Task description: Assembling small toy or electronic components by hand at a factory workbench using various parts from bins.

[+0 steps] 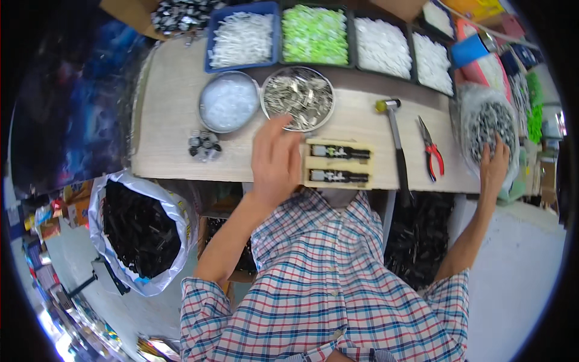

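Hands are seen at opposite ends of the wooden tabletop (169, 120). The left hand (275, 163) is laid flat near the front edge, fingers spread and nothing held; its fingertips are reached toward the round metal bowl of small silvery parts (298, 98), and its side is set against the wooden jig (336, 164), in which two dark pieces are seated. The right hand (494, 166) is rested on the clear plastic bag of dark grey parts (487, 123) at the right end; whether anything is pinched in its grip cannot be told. Between the hands, a hammer with a yellow-tipped head (395, 142) and red-handled pliers (430, 151) are laid. A round bowl of clear pieces (228, 101) is placed just left of the metal bowl.
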Available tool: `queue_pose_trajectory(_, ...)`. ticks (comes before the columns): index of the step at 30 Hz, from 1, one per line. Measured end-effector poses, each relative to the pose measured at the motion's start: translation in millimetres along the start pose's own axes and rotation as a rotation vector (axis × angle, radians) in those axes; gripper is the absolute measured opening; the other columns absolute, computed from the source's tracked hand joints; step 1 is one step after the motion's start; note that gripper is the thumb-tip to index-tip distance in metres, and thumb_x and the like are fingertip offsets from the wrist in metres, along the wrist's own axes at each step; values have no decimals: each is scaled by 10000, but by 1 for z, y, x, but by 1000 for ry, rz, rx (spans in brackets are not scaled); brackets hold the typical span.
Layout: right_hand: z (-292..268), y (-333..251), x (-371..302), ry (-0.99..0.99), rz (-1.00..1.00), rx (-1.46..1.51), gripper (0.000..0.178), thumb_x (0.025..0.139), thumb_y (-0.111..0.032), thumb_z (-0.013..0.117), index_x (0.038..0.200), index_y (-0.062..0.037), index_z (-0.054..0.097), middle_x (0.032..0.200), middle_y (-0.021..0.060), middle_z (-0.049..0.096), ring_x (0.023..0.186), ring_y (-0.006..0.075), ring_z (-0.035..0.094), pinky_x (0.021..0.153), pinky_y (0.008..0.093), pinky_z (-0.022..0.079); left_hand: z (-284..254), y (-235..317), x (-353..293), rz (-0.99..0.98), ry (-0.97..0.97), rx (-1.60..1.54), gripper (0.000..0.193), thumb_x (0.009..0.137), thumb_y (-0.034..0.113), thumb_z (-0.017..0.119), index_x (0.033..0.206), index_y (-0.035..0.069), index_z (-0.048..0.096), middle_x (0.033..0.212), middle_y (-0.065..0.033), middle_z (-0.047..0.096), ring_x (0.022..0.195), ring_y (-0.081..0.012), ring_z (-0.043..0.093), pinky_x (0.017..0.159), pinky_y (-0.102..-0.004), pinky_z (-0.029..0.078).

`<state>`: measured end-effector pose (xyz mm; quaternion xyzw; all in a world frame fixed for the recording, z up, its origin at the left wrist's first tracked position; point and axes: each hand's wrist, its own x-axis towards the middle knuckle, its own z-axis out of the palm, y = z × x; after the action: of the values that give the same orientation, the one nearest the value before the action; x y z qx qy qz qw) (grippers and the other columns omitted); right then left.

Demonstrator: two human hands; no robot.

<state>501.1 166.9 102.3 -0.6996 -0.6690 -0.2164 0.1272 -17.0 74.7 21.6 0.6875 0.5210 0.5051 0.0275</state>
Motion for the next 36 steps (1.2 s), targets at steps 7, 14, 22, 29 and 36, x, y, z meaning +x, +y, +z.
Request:
queue_pose_trajectory(7, 25, -1, -3, -63, 59, -89, 497, 1021, -333, 579, 1473, -141, 502, 1355, 212, 564, 1191, 408, 576, 983, 475, 474, -17, -90, 115, -138, 63, 434, 307, 834, -20, 703, 1136, 15, 659, 1105, -184, 630, 1057, -387, 583, 900, -462, 499)
queue_pose_trajectory(14, 27, 16, -6, 27, 61, 101, 382, 969, -118, 632, 1339, -50, 564, 1208, 197, 638, 1089, 369, 631, 928, 435, 503, 16, -134, 159, -19, -97, 520, 366, 850, 39, 704, 1210, 28, 637, 1115, -182, 648, 1078, -397, 583, 960, -474, 475)
queue_pose_trajectory(22, 16, -13, -9, 37, 80, 312, 348, 908, -5, 681, 1249, -33, 616, 1048, 154, 653, 888, 270, 661, 803, 363, 529, 20, -155, 165, 194, -236, 562, 191, 795, 33, 682, 985, 22, 679, 990, -171, 682, 996, -369, 633, 882, -462, 517)
queue_pose_trajectory(29, 2, -12, -7, -37, 129, 332, 310, 897, 3, 694, 1202, -12, 637, 1060, 136, 636, 842, 237, 634, 783, 335, 522, 14, -147, 167, 221, -235, 647, 73, 849, 68, 701, 877, 45, 637, 872, -130, 650, 874, -330, 628, 757, -443, 513)
queue_pose_trajectory(36, -1, -8, -7, 150, 105, 298, 323, 879, -2, 713, 1197, -12, 658, 1104, 141, 628, 818, 259, 619, 753, 353, 512, 9, -151, 166, 186, -176, 647, 36, 856, 50, 647, 888, 46, 631, 889, -120, 670, 867, -315, 646, 743, -434, 525)
